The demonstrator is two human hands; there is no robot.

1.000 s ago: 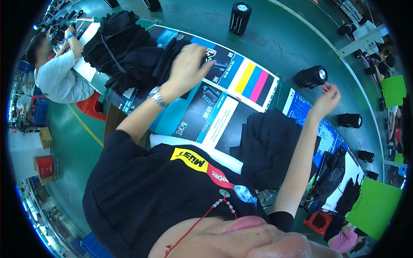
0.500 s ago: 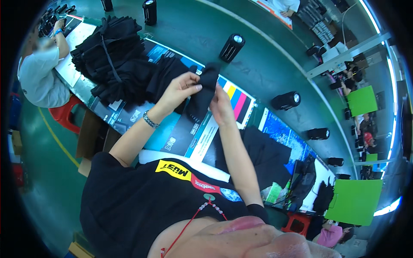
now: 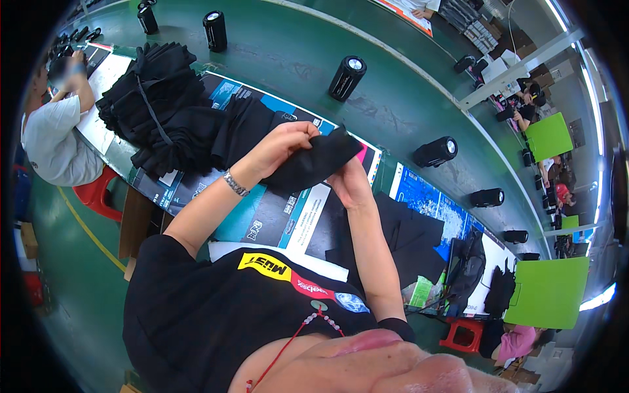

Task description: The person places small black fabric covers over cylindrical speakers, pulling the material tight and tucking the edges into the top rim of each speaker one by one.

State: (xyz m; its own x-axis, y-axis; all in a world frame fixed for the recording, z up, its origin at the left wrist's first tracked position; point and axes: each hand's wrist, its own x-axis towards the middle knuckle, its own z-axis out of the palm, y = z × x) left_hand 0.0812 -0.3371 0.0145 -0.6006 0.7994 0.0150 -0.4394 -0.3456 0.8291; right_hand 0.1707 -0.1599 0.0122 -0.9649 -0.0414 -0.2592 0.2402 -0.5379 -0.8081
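Over the middle of the table (image 3: 386, 177), nearer its far edge than its near one, a black cloth piece (image 3: 318, 160) is held up btwn both hands, above the printed sheet (image 3: 308, 216). L hand (image 3: 283, 147), w/ a metal watch (image 3: 236, 183) on the wrist, has its fingers bent & pinching the piece at its upper L edge. R hand (image 3: 352, 185) grips the lower R side, thumb showing at the edge; rest of those fingers partly hidden by cloth, so exact grip can't tell. Piece looks folded or doubled, tilted up toward the R.

Toward the table's L end: big bundle of black cloth (image 3: 154, 98), tied round w/ a dark strip (image 3: 148, 108). Just beside it, on the side toward the hands, a looser black stack (image 3: 239, 131). R of the R forearm, another black cloth pile (image 3: 413, 232), spread flat-ish, next to a blue printed sheet (image 3: 426, 196) along the far edge. White strip (image 3: 282, 255) along the near edge, by the person's chest. Green packet (image 3: 422, 288) nr the near edge, R of the pile, w/ a dark bag-like thing (image 3: 468, 265) further R.

Past the far edge, black cylinders (image 3: 347, 78) stand or lie spaced out on a green surface. Co-worker (image 3: 62, 144) in white top at the L end, on a red stool (image 3: 98, 193)
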